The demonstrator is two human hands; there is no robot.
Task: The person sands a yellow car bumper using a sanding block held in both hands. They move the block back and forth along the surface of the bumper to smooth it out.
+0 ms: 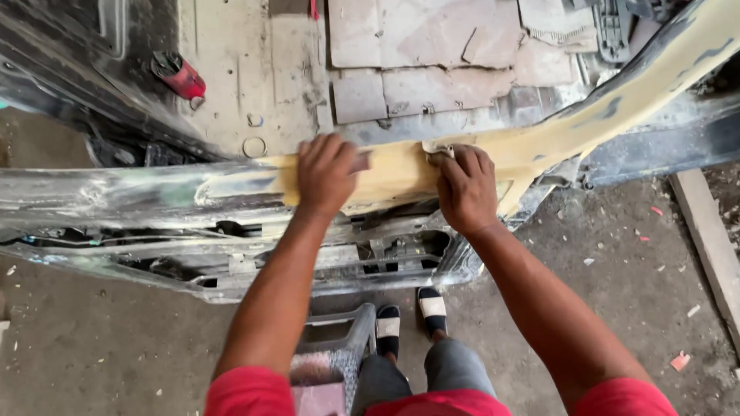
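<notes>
A long car body panel (116, 196) lies across the view, bare metal at the left and coated with yellowish filler (555, 131) from the middle toward the upper right. My left hand (325, 173) presses flat on the filler, with a small piece of sandpaper (360, 161) showing at its fingertips. My right hand (465, 187) rests just to the right on the same strip, fingers curled over a folded scrap of sandpaper (436, 149). Both arms reach forward from red sleeves.
A red spray can (179, 75) lies on the dusty vehicle floor beyond the panel. Cardboard pieces (432, 46) cover that floor. A wooden plank (713, 246) lies on the ground at right. Below me are a stool (335, 339) and my sandalled feet (410, 316).
</notes>
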